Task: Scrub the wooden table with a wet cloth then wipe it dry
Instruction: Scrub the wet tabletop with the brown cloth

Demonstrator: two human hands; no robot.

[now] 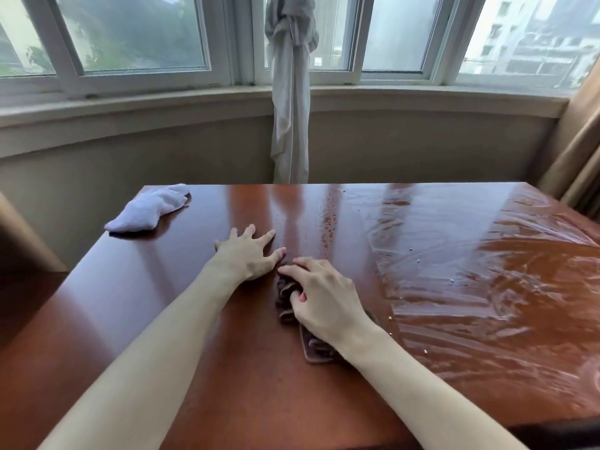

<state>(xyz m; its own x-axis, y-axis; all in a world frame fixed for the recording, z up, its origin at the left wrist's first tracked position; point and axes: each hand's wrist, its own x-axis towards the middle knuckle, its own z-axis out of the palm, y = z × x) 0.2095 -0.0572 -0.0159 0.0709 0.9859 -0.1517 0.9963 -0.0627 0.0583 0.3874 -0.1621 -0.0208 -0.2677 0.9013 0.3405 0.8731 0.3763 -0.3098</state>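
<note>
Head view
Table [181, 336]: glossy red-brown wood. Its right half carries wet, soapy streaks, while the left half looks dry and unstreaked, so I judge the scrubbing about half done.
Dark cloth [287, 292]: bunched and ridged, lying near the middle of the tabletop, a little toward the near edge, right at the boundary between the wet and dry parts. Its tail runs back under the right wrist. Probably the wet scrubbing cloth, bunched for a firmer grip.
Right hand [324, 300]: on top of the dark cloth, fingers curled into its folds, grasping it and pressing it to the wood.
Left hand [250, 254]: flat on the tabletop just left of the cloth, fingers spread and released, holding nothing. The thumb tip lies next to the right fingertips. It looks like a brace for the scrubbing arm.
White cloth [149, 207]: crumpled at the far left corner, well apart from both hands. Likely kept dry there for the final wipe.
Crumbs [328, 219]: a band of specks running from the far edge toward the middle, with a few loose ones on the wet side. They still need clearing.
In the way: only the left hand and the white cloth sit on the unscrubbed half.
Beyond the far edge: a knotted pale curtain [290, 102], windows [130, 34], and a tan drape [574, 144] at the right.
</note>
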